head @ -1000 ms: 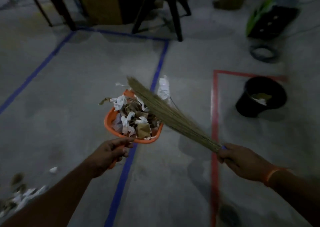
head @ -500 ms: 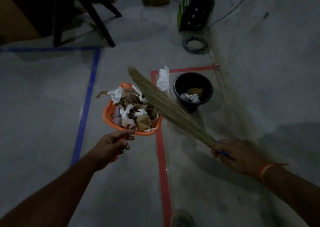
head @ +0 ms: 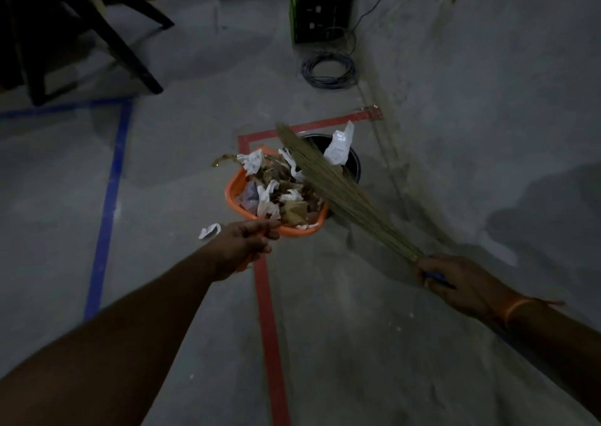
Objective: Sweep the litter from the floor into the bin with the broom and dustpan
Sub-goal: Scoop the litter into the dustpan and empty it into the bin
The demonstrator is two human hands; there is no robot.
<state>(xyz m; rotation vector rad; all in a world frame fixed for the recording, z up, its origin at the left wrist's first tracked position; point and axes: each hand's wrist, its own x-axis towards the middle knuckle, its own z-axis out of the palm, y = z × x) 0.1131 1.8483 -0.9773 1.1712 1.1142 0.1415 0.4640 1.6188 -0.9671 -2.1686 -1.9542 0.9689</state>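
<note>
You see a smooth orange plastic dustpan [head: 234, 187] at frame centre, filled with crumpled white and brown paper litter [head: 282, 191]. The broom [head: 341, 191] is dry, coarse straw. The floor [head: 455, 132] is matt, rough grey concrete.

You stand in a dim workroom or test space, not a home. The bare concrete floor [head: 455, 132] is marked with blue tape [head: 107, 204] at nine o'clock and red tape [head: 270, 328] at six. A coiled cable [head: 328, 69] and a black box [head: 320, 5] lie at twelve, dark furniture legs [head: 130, 54] at ten.
</note>
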